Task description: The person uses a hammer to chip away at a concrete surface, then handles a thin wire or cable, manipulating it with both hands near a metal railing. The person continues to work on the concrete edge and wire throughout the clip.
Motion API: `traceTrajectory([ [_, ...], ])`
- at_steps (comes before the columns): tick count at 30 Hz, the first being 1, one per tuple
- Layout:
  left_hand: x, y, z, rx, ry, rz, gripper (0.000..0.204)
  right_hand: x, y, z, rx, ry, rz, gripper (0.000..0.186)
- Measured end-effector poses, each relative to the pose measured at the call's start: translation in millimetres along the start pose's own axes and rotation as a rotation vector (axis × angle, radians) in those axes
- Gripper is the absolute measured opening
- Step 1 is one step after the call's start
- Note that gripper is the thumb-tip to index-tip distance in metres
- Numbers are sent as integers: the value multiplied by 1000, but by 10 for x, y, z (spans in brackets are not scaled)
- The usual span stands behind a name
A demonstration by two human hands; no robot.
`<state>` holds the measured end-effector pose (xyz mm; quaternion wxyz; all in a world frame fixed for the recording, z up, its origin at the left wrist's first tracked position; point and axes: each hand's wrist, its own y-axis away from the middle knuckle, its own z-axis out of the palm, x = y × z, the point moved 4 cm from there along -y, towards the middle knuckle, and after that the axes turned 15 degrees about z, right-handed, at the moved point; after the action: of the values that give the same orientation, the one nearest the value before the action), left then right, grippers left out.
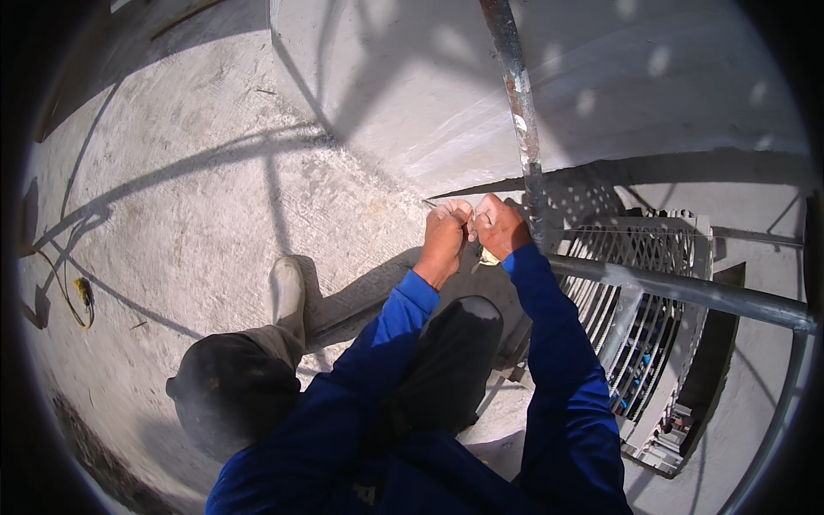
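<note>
Beside the pole point(520, 103), left hand point(444, 235) and right hand point(502, 225) press fingers point(458, 210) together, hiding whatever lies between

The person is wearing a deep-blue long-sleeved top point(558, 343) with plain cuffs. Dark trousers point(453, 352) are covering the knees, and pale footwear point(287, 287) is showing.

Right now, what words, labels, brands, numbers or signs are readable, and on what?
No readable text in view.
Blue shirt: small pale mark by the picture's lower edge, too small and blurred to read.
Upright pole: whitish blotches, no lettering that I can make out.
</note>
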<state>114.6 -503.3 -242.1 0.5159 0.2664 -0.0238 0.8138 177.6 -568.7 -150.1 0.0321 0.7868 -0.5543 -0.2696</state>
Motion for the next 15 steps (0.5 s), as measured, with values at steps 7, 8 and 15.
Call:
traceTrajectory([
  [7,186,1,-49,34,-378,59,17,101,-8,-15,-89,-177,108,29],
  [8,171,-18,-62,2,-453,104,17,141,-30,-1,-78,-168,72,29],
  [15,256,-56,-66,-128,-856,349,11,-79,-4,-13,-148,-163,68,24],
])
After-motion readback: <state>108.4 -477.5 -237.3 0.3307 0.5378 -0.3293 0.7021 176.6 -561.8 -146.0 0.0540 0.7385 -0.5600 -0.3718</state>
